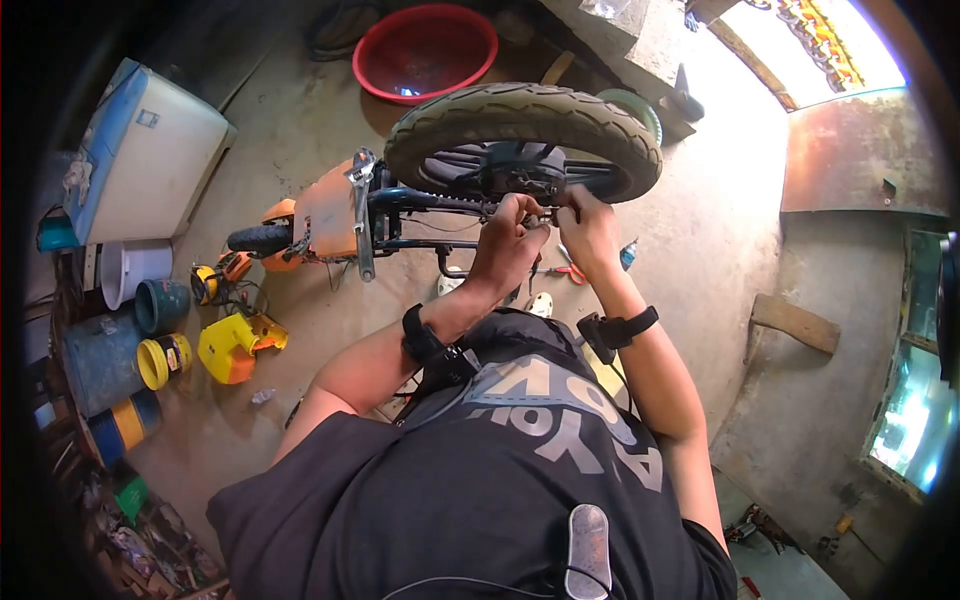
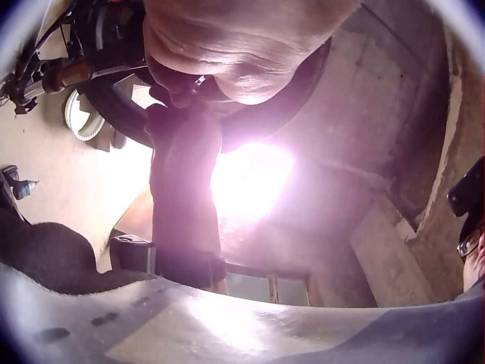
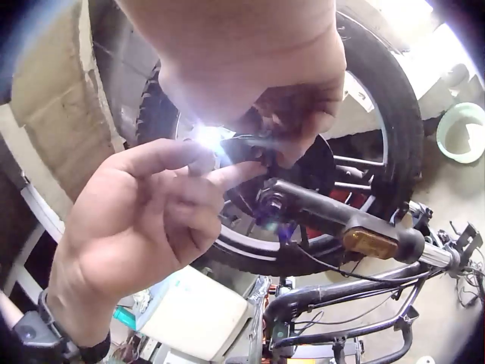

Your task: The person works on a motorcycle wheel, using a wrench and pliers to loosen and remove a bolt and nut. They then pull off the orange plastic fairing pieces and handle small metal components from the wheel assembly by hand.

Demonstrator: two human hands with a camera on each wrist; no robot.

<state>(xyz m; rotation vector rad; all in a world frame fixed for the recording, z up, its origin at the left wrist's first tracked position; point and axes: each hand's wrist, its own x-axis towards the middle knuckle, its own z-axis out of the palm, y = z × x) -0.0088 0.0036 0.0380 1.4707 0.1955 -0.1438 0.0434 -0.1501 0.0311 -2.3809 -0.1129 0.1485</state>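
A black-tyred wheel (image 1: 440, 130) stands on a dark bike frame (image 1: 425, 200), and both hands meet at its hub. My left hand (image 1: 505, 258) reaches in from the left. In the right wrist view, its thumb and index finger pinch a small, brightly glinting metal part (image 3: 206, 138); glare hides its shape. My right hand (image 1: 592, 238) curls its fingers round a dark part at the hub, mostly covered by the hand itself. Close below them in the right wrist view runs a dark frame arm (image 3: 318, 205) bearing an orange reflector (image 3: 365, 241).
Red-handled pliers (image 1: 575, 273) and a small blue bottle (image 1: 628, 254) are on the floor near the right forearm. A red basin (image 1: 425, 45) sits beyond the wheel. Orange bodywork (image 1: 328, 215), a yellow plastic piece (image 1: 228, 350) and several buckets occupy the left side.
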